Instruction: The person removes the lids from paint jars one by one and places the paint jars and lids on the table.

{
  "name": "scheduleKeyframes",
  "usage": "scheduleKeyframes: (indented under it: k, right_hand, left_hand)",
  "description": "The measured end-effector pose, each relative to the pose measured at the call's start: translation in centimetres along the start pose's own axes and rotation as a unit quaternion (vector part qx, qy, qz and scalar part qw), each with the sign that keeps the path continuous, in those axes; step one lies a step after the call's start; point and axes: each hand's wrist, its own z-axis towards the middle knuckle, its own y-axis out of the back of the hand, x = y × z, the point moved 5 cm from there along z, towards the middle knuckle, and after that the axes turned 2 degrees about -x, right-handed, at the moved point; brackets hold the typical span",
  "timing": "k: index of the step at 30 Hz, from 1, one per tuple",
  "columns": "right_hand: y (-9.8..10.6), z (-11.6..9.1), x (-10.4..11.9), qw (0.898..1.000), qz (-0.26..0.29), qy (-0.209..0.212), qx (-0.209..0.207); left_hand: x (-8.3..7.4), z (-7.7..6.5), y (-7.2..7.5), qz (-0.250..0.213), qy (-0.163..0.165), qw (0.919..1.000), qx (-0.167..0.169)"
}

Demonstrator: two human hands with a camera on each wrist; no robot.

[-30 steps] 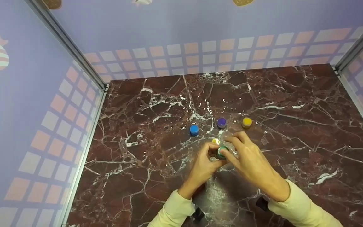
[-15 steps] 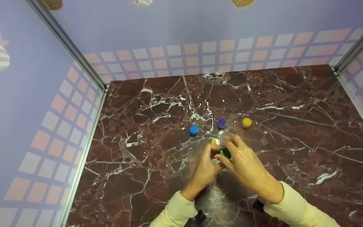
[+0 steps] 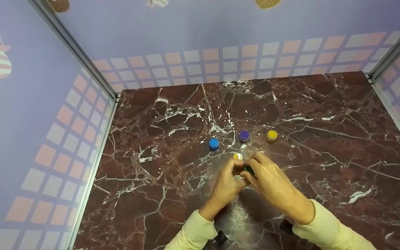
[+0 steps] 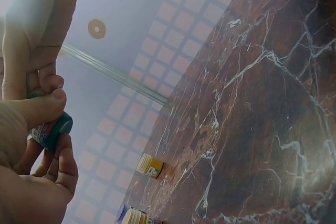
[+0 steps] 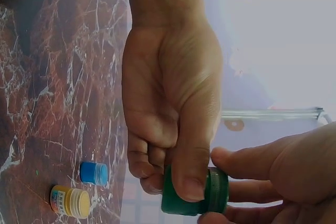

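Observation:
A small green paint pot [image 3: 249, 169] sits between both hands, mostly covered by fingers in the head view. My left hand [image 3: 226, 185] grips one end of it, the thumb lying along its side in the right wrist view. On its other end, my right hand [image 3: 273, 184] pinches the green pot [image 5: 221, 190] with curled fingers. The left wrist view shows its printed label and dark green end [image 4: 62, 127]. Just beyond the fingers stands a pot with a yellow and white top [image 3: 237, 156].
A blue pot [image 3: 214, 143], a purple pot [image 3: 244, 135] and a yellow pot [image 3: 272, 135] stand farther back on the dark marbled table [image 3: 172, 208]. Patterned panels [image 3: 221, 31] rise at the back and both sides.
My right fingers have come down and in around the green pot, covering its end that showed a pale ring before. The left hand has moved slightly right. The other pots stay put.

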Motion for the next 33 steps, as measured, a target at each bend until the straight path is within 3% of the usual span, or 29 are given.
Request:
scheduleKeyframes:
  k: [8, 20, 33]
  right_hand:
    - [0.04, 0.29, -0.08, 1.0, 0.001, 0.019, 0.022]
    - [0.11, 0.47, -0.34, 0.998, 0.017, 0.041, 0.043]
    - [0.05, 0.4, -0.52, 0.989, 0.022, 0.131, 0.056]
  left_hand:
    - [0.06, 0.18, 0.26, -0.01, 0.029, 0.9995, 0.01]
    - [-0.01, 0.55, 0.78, -0.035, 0.019, 0.9986, 0.035]
    - [0.23, 0.76, 0.99, -0.056, 0.045, 0.9942, 0.08]
